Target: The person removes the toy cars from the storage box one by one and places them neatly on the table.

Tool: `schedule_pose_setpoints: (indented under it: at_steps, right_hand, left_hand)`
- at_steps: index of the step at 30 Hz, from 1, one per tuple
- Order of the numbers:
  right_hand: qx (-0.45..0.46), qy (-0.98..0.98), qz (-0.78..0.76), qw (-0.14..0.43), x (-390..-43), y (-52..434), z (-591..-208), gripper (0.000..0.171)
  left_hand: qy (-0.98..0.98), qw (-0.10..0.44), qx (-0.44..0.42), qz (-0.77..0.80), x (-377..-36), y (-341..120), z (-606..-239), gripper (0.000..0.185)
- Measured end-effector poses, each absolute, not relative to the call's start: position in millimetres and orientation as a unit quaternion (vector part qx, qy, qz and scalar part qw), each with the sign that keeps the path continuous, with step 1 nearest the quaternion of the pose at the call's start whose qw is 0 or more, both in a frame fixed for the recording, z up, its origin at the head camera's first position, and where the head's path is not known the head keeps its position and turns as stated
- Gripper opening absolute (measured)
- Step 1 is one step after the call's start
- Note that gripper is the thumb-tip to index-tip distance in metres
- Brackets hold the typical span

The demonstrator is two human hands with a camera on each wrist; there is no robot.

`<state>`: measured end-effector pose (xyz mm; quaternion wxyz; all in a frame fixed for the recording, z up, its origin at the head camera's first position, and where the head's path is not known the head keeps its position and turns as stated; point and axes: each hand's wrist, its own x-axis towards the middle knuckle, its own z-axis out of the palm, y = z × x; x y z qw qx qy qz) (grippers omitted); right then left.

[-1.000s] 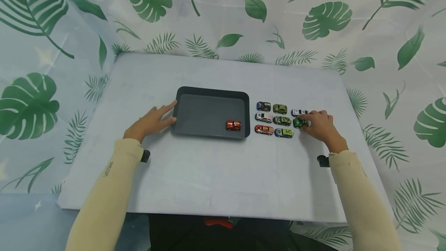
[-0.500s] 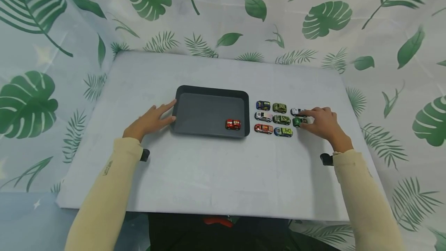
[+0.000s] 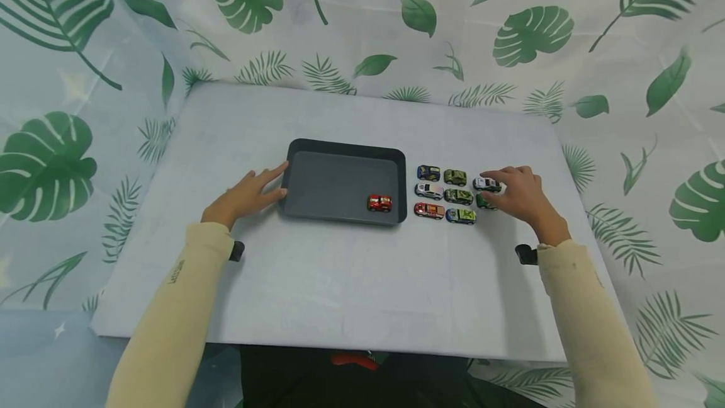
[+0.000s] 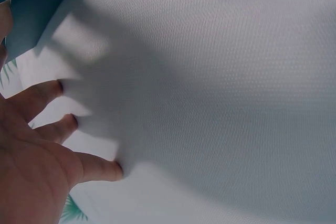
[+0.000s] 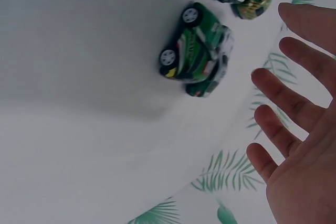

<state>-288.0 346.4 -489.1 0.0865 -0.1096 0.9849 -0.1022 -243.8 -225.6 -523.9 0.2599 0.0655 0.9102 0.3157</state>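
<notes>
My left hand [image 3: 240, 200] lies at the left side of a dark grey tray [image 3: 345, 148], index finger and thumb extended against its rim. In the left wrist view, other fingertips [image 4: 111, 170] rest on the tabletop beside the tray corner [image 4: 44, 11]. One red toy car [image 3: 379, 203] sits inside the tray, near its lower right corner. My right hand [image 3: 523, 197] hovers with spread fingers just right of a white toy car [image 3: 487, 184] and a green toy car [image 3: 483, 201]. Nothing is between those fingers, and the right wrist view shows a gap to the green car [image 5: 195, 51].
Left of the right hand, several more toy cars stand in rows, among them a blue one [image 3: 428, 173], an orange-red one [image 3: 429, 210] and a yellow-green one [image 3: 461, 216]. All stand on the white tabletop [image 3: 340, 282], right of the tray. A leaf-print cloth [image 3: 419, 36] hangs behind.
My right hand has come off the green car, drawn back right, then moved up toward the white car with fingers spread. The left hand and tray look unmoved.
</notes>
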Motion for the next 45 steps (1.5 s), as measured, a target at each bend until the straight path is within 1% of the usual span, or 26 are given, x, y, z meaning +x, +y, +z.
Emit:
schedule_pose_setpoints:
  at_steps: [15, 24, 33, 45]
  right_hand:
    - [-0.146, 0.981, -0.104, 0.066, -299.5, 314.6, -480.5, 0.048]
    - [-0.173, 0.974, -0.133, 0.061, -302.9, 291.2, -475.3, 0.049]
    - [-0.201, 0.963, -0.171, 0.050, -304.9, 266.2, -469.3, 0.045]
    - [-0.240, 0.953, -0.180, 0.039, -305.3, 239.8, -473.1, 0.043]
  left_hand:
    - [0.908, 0.262, 0.066, 0.320, -245.2, -225.5, -523.7, 0.072]
    - [0.905, 0.261, 0.058, 0.331, -245.4, -225.7, -524.2, 0.071]
    - [0.905, 0.266, 0.044, 0.328, -246.1, -226.9, -521.2, 0.072]
    - [0.912, 0.264, 0.053, 0.311, -245.2, -224.9, -515.0, 0.072]
